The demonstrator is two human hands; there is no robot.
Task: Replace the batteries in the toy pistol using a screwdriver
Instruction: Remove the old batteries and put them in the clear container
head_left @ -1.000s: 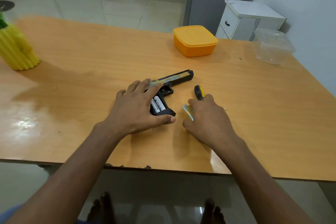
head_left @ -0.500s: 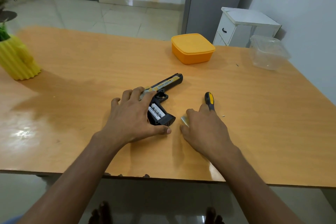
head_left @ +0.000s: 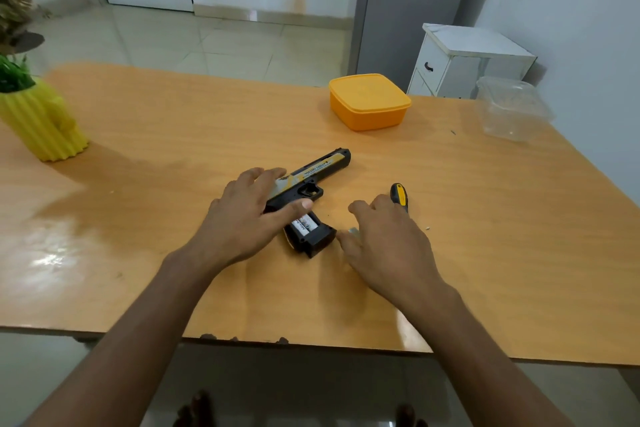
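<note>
1. Nearest, the two forearms reach in over the near edge of the wooden table [head_left: 502,253]; bare toes show below that edge.
2. The left hand [head_left: 242,218] lies on the rear of the toy pistol [head_left: 311,180], fingers straight and loose, thumb across the top of the grip. Half a second ago the thumb lay below the grip's base; now it sits higher, so the grip is uncovered.
3. The pistol lies flat near the table's middle, muzzle pointing away to the right. Its grip compartment is open, and white batteries [head_left: 304,224] show inside.
4. The right hand [head_left: 384,246] hovers low just right of the grip, fingers spread and relaxed, gripping nothing. A small silvery piece [head_left: 354,230] peeps out under its fingertips; what it is cannot be told.
5. The screwdriver [head_left: 399,196], black and yellow handled, lies just beyond that hand, as before.
6. Farther off stand an orange lidded box [head_left: 369,102], a clear plastic container [head_left: 512,111] at the right edge, and a yellow ribbed pot [head_left: 41,125] at the left.
</note>
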